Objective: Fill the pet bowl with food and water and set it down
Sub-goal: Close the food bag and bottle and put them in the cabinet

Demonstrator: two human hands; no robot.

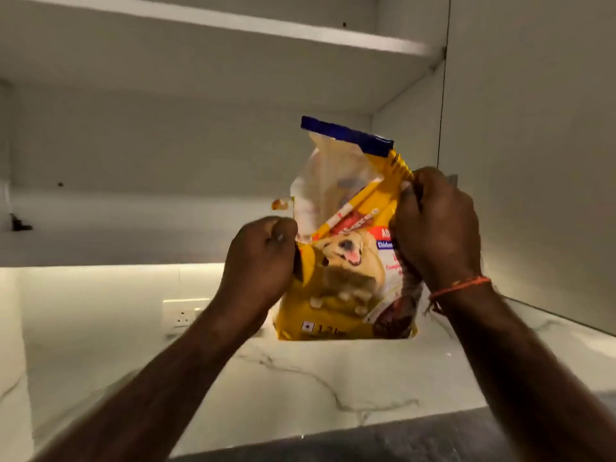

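- The bag (346, 261), yellow with a dog picture and a blue top strip, is held up in front of an open white cupboard (186, 141), its bottom edge level with the wall below the cupboard.
- The left hand (263, 261) is closed in a fist on the bag's left edge, about midway up.
- The right hand (436, 225) is closed on the bag's upper right edge, just under the blue strip; an orange thread (460, 286) circles that wrist.
- The bag's top is pulled apart between the two hands, showing the pale inner lining; the blue strip tilts down to the right.
- The bag is blurred, and its small print cannot be read.
- Left of the bag the lower cupboard bay is wide and open; only a small dark object (20, 224) sits at its far left.
- A shelf (233, 25) runs above, well clear of the bag's top.
- The cupboard's right side panel (408, 115) stands close behind the right hand, leaving little room on that side.
- Below the cupboard is a lit marble wall with a socket (181, 316), just left of the left forearm.
- No bowl shows in the head view.
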